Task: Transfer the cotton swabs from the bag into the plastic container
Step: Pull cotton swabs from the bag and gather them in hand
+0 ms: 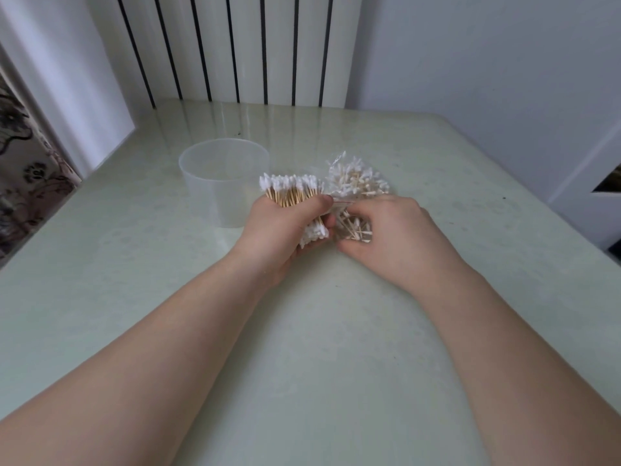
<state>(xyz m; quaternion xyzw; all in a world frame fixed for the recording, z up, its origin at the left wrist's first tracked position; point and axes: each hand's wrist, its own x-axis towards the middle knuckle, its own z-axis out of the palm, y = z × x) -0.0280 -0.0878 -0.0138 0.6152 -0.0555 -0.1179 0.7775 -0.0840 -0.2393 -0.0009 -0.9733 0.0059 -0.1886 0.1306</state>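
Far left, 9 o'clock edge: patterned curtain (23, 169), not relevant.

Plastic container (223, 183) stands upright on the counter (134, 264), about 11 o'clock from the hands. Open top, translucent, no swabs visible inside. It's just beside the left hand's knuckles; can't tell if they touch.

Left hand (279, 237): fingers wrapped round a tight bundle of cotton swabs (291, 193). White tips fan out at 12 o'clock above the fist, and the other ends poke out at its 4 o'clock side. Bundle looks clear of the bag.

Thin red strand (341, 202) runs between the two hands. Can't tell if it's a band or part of the bag's seal.

Right hand (396, 237): fingers curled down over the clear bag (356, 183), gripping it and pinning it to the counter. Loose swabs lie jumbled in the bag, visible at 12 o'clock past the fingertips and in the gap by the thumb.

Step, my read: first load is out of the bag and in hand, not yet in the container. Early in the task, with a good share left in the bag.

Next move: left hand swings toward 11 o'clock, clears the rim and lowers the bundle in upright before letting go. Dropped from high up, the sticks will probably scatter. If the red strand ties the bundle to the bag, free it first. Right hand should hold the bag down so it doesn't drag along.
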